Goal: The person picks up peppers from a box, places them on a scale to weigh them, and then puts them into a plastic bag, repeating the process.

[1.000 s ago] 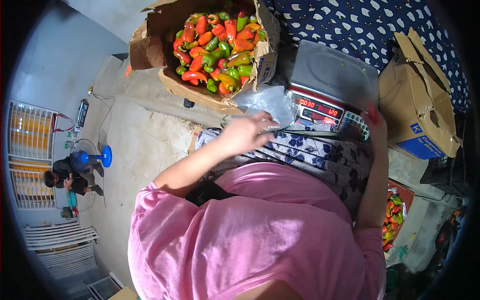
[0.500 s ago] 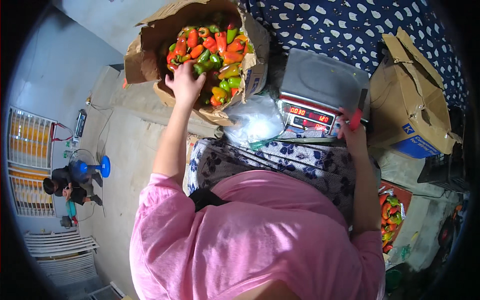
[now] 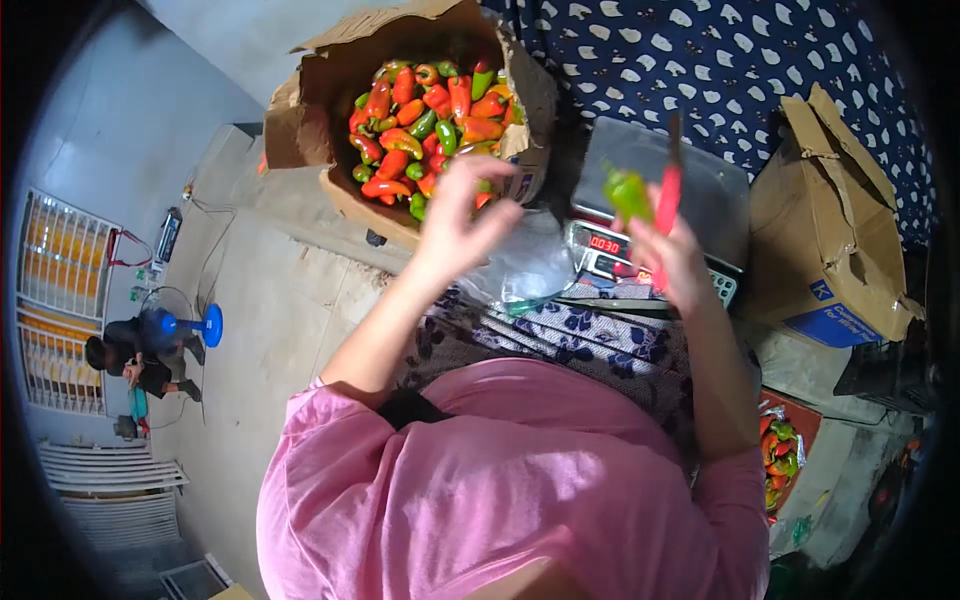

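My right hand (image 3: 675,262) is closed round a knife (image 3: 668,200) with a red handle, its dark blade pointing away from me. A green pepper (image 3: 628,194), slightly blurred, is at the fingertips of that hand, above the front of the weighing scale (image 3: 665,165). My left hand (image 3: 465,215) hangs open with fingers apart, blurred by motion, by the near right rim of a cardboard box (image 3: 340,190). Red, orange and green peppers (image 3: 400,140) fill that box. The scale's plate shows nothing resting on it.
A clear plastic bag (image 3: 530,260) lies between the box and the scale. Another cardboard box (image 3: 830,230) stands to the right, near a patterned dark blue cloth (image 3: 690,60). More peppers (image 3: 780,455) lie at lower right. Far left, a person (image 3: 140,355) is beside a blue fan (image 3: 210,326).
My left hand has come out of the pepper box toward the right. My right hand has risen over the scale, with a green pepper now at its fingertips. The view has shifted slightly.
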`<move>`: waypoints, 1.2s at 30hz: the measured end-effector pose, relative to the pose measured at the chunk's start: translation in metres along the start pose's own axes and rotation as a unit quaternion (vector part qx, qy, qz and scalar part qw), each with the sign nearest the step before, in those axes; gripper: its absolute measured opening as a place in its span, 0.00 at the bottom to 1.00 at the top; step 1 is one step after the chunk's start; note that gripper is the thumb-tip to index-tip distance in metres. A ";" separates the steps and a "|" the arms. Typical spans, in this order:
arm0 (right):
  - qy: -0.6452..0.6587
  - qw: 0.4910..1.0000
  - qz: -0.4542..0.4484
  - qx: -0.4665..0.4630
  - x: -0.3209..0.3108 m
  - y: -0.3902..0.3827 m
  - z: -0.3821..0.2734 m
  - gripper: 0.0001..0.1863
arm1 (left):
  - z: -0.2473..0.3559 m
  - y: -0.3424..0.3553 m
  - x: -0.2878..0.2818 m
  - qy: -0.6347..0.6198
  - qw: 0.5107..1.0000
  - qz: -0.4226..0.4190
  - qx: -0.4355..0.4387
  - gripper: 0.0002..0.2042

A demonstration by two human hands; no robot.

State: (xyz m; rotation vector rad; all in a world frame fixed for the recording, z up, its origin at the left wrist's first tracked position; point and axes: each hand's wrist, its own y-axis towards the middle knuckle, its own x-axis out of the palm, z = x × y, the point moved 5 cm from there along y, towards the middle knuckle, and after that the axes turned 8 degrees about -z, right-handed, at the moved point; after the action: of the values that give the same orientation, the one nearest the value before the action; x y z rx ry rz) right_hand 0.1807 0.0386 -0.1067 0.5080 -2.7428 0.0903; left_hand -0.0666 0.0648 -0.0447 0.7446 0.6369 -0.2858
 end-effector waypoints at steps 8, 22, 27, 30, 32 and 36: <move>-0.632 0.680 0.348 -0.128 -0.164 0.016 0.027 0.27 | -0.120 -0.023 -0.008 -0.001 0.982 0.094 -0.161 0.08; -0.473 0.811 0.327 -0.105 -0.159 -0.016 0.002 0.22 | -0.114 -0.021 -0.007 0.020 0.985 0.090 -0.148 0.04; -0.316 0.880 0.346 -0.076 -0.154 -0.023 -0.001 0.24 | -0.108 -0.020 -0.009 -0.026 0.982 0.121 -0.146 0.04; -0.305 0.872 0.382 0.032 -0.163 -0.034 -0.004 0.26 | -0.050 -0.005 -0.002 -0.118 0.986 0.101 -0.068 0.04; -0.240 0.886 0.396 -0.031 -0.176 -0.036 0.005 0.29 | 0.031 0.004 0.010 -0.231 0.971 -0.015 -0.062 0.04; -0.276 0.891 0.359 -0.032 -0.210 -0.029 0.021 0.24 | 0.177 0.001 0.042 -0.621 0.725 -0.266 0.134 0.09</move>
State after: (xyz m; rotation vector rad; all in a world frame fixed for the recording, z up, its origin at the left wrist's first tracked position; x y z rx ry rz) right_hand 0.3677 0.0797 -0.2001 -0.6278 -3.3184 0.0343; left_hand 0.0437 -0.0601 0.0287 0.4597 -0.5369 -1.3019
